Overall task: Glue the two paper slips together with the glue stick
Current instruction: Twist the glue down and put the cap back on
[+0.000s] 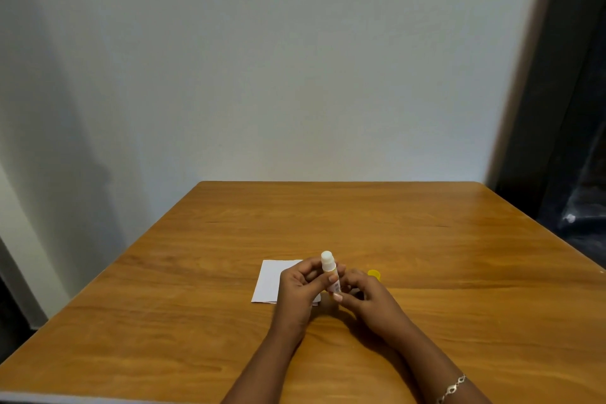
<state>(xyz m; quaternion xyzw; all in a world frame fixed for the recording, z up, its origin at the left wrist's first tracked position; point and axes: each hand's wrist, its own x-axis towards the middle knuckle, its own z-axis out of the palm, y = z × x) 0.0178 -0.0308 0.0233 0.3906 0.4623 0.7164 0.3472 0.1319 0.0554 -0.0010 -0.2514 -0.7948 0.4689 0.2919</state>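
An uncapped glue stick [329, 267] stands upright above the table, its white tip on top. My left hand [300, 289] grips its body from the left. My right hand [364, 293] holds its lower end with the fingertips. White paper [270, 279] lies flat on the wooden table [196, 321] just behind and left of my left hand, which partly hides it; I cannot tell the two slips apart. The yellow cap [374, 273] sits on the table behind my right hand.
A plain white wall rises behind the table's far edge. A dark opening with dim shapes lies to the right. A silver bracelet [452, 388] is on my right wrist.
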